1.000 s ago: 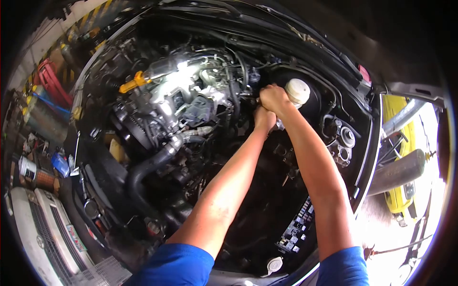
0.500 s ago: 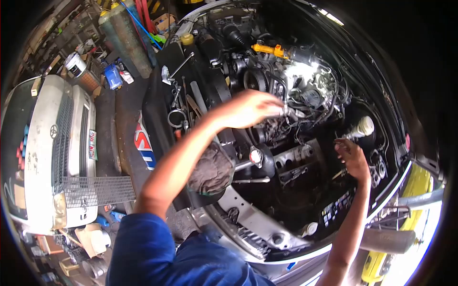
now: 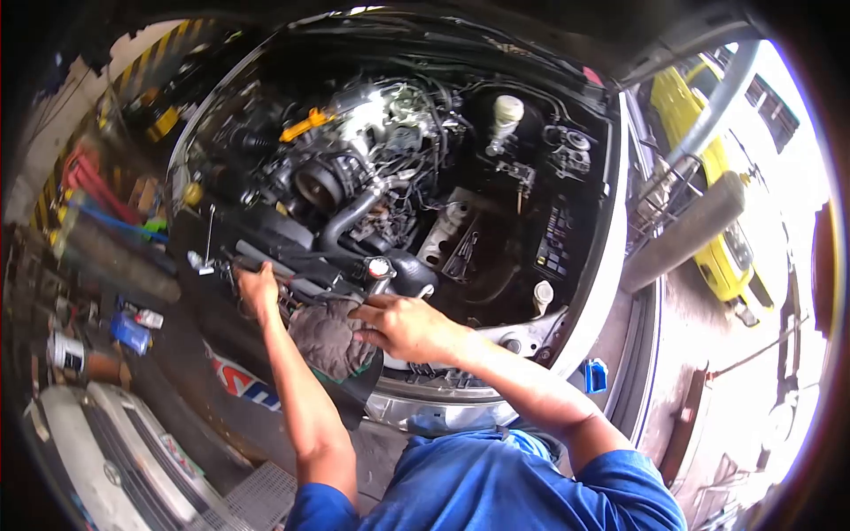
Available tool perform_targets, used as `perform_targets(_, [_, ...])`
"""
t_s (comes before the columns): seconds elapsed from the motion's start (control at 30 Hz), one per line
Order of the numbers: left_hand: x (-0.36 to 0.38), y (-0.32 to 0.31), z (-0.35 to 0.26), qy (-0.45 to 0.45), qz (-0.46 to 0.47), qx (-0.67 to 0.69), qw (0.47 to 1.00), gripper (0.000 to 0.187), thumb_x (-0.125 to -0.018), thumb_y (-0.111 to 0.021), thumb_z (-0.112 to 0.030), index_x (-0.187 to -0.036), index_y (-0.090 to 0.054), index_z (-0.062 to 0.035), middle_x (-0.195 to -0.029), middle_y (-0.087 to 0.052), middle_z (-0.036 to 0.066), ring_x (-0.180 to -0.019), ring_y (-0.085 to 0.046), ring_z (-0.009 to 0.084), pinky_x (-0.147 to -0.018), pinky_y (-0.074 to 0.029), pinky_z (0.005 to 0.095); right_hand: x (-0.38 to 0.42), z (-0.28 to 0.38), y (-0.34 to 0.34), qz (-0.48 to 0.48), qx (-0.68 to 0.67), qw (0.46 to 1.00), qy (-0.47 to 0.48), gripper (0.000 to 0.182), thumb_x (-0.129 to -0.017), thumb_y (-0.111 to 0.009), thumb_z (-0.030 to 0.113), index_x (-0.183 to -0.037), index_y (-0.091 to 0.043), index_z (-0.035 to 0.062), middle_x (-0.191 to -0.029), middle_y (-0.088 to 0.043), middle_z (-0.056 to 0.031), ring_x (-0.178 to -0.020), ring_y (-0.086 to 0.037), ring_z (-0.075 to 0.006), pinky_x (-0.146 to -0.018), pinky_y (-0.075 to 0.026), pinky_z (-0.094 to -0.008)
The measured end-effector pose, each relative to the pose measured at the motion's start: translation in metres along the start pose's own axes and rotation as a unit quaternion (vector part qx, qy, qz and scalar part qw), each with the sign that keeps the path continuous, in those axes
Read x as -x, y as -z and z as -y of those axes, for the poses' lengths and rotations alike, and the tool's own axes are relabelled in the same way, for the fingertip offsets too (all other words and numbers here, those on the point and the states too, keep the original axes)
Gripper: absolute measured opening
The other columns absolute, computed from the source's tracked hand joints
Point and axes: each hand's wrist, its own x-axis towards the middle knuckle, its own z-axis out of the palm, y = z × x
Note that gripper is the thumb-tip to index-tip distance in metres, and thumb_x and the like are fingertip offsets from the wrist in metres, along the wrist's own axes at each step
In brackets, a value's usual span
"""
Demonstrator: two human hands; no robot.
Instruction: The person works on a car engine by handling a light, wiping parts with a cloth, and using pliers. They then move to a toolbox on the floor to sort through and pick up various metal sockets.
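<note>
Your right hand [image 3: 403, 326] rests flat on the dark rag [image 3: 332, 338] that lies on the front edge of the engine bay [image 3: 496, 341]. The fingers are stretched out and press on the cloth; they do not close around it. The rag probably lies there so that it stays near while you work. Your left hand [image 3: 257, 288] reaches to the left side, where some tools [image 3: 205, 261] lie on the black cover [image 3: 266, 376] over the fender. The fingers are curled around something there, perhaps a tool, but I cannot tell what it is. The tools are spread on this cover, I think, to keep them beside you. The rag lies between your two hands, directly under the right one and just beside the left one.
</note>
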Motion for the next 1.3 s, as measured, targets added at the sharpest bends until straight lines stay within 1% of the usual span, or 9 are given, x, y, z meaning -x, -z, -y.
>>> perform_targets(0.1, [-0.047, -0.039, 0.059, -0.084, -0.023, 0.209, 0.974, 0.038, -0.093, -0.07, -0.015, -0.123, -0.057, 0.006, -0.09, -0.069, 0.018, -0.076, -0.07, 0.0235, -0.068, -0.061, 0.0378, 0.015, 0.006, 0.005, -0.068, -0.026, 0.997, -0.01, 0.037, -0.096, -0.067, 0.027, -0.121, -0.063, -0.0001, -0.106, -0.063, -0.0179, -0.101, -0.066, -0.0392, -0.087, -0.055, -0.0486])
perform_targets(0.13, [-0.032, -0.019, 0.037, 0.013, 0.092, 0.373, 0.923, 0.032, -0.097, -0.066, -0.012, -0.122, -0.056, 0.0054, -0.088, -0.068, 0.016, -0.074, -0.069, 0.0215, -0.064, -0.061, 0.0363, 0.017, 0.006, 0.007, -0.092, -0.009, 0.996, -0.018, 0.039, -0.096, -0.067, 0.027, -0.123, -0.062, 0.0001, -0.107, -0.062, -0.0178, -0.103, -0.065, -0.0388, -0.088, -0.055, -0.0481])
perform_targets(0.27, [0.004, 0.014, -0.019, -0.044, 0.098, 0.454, 0.884, 0.028, -0.103, -0.062, -0.017, -0.12, -0.056, 0.0046, -0.102, -0.068, 0.012, -0.088, -0.069, 0.0191, -0.065, -0.062, 0.0373, 0.011, 0.009, 0.014, -0.15, 0.052, 0.986, -0.042, 0.06, -0.093, -0.069, 0.032, -0.142, -0.049, 0.0034, -0.13, -0.052, -0.024, -0.119, -0.055, -0.0402, -0.099, -0.049, -0.048])
perform_targets(0.4, [0.07, 0.047, -0.1, -0.103, 0.118, 0.482, 0.862, 0.046, -0.103, -0.064, -0.02, -0.142, -0.05, -0.0017, -0.107, -0.065, 0.009, -0.087, -0.068, 0.0195, -0.073, -0.062, 0.0384, -0.006, 0.023, 0.021, -0.221, 0.176, 0.958, -0.053, 0.09, -0.087, -0.076, 0.042, -0.16, -0.03, 0.0164, -0.156, -0.031, -0.0314, -0.136, -0.042, -0.046, -0.11, -0.037, -0.0571])
perform_targets(0.77, [0.177, -0.042, -0.176, 0.015, 0.303, 0.634, 0.711, 0.049, -0.104, -0.06, -0.017, -0.149, -0.041, -0.0082, -0.116, -0.067, 0.014, -0.108, -0.071, 0.0306, -0.083, -0.064, 0.0469, 0.04, -0.051, 0.045, -0.305, 0.311, 0.895, -0.096, 0.077, -0.081, -0.071, 0.014, -0.153, -0.045, 0.0116, -0.135, -0.048, -0.031, -0.11, -0.053, -0.0462, -0.094, -0.046, -0.0519])
perform_targets(1.0, [0.202, -0.116, -0.235, -0.054, 0.445, 0.63, 0.634, 0.042, -0.107, -0.055, -0.021, -0.144, -0.045, -0.004, -0.11, -0.069, 0.012, -0.102, -0.072, 0.0255, -0.087, -0.063, 0.0388, 0.052, -0.115, 0.136, -0.31, 0.315, 0.885, -0.145, 0.021, -0.089, -0.072, 0.016, -0.101, -0.059, 0.006, -0.088, -0.062, -0.0102, -0.073, -0.061, -0.0315, -0.069, -0.051, -0.0394])
perform_targets(1.13, [0.19, -0.186, -0.211, -0.2, 0.502, 0.446, 0.714, 0.038, -0.108, -0.055, -0.029, -0.133, -0.063, -0.0021, -0.089, -0.07, 0.007, -0.086, -0.071, 0.0137, -0.08, -0.06, 0.029, 0.033, -0.16, 0.205, -0.251, 0.425, 0.845, -0.207, 0.021, -0.089, -0.07, 0.018, -0.106, -0.061, 0.0077, -0.091, -0.067, -0.0125, -0.08, -0.063, -0.0334, -0.076, -0.05, -0.0438])
perform_targets(1.2, [0.181, -0.179, -0.207, -0.26, 0.479, 0.284, 0.789, 0.033, -0.105, -0.058, -0.026, -0.118, -0.069, 0.0014, -0.077, -0.071, 0.012, -0.074, -0.073, 0.0212, -0.068, -0.057, 0.0338, 0.011, -0.183, 0.234, -0.24, 0.536, 0.782, -0.209, 0.029, -0.087, -0.069, 0.02, -0.115, -0.065, 0.012, -0.093, -0.069, -0.0144, -0.093, -0.062, -0.037, -0.083, -0.046, -0.0503])
perform_targets(1.3, [0.187, -0.229, -0.172, -0.379, 0.349, 0.208, 0.832, 0.031, -0.105, -0.053, -0.029, -0.107, -0.071, -0.0035, -0.088, -0.073, 0.022, -0.082, -0.071, 0.0417, -0.071, -0.056, 0.0487, -0.026, -0.236, 0.266, -0.147, 0.579, 0.766, -0.237, 0.028, -0.085, -0.066, 0.021, -0.112, -0.072, 0.0137, -0.099, -0.072, -0.0158, -0.11, -0.056, -0.0387, -0.091, -0.04, -0.056])
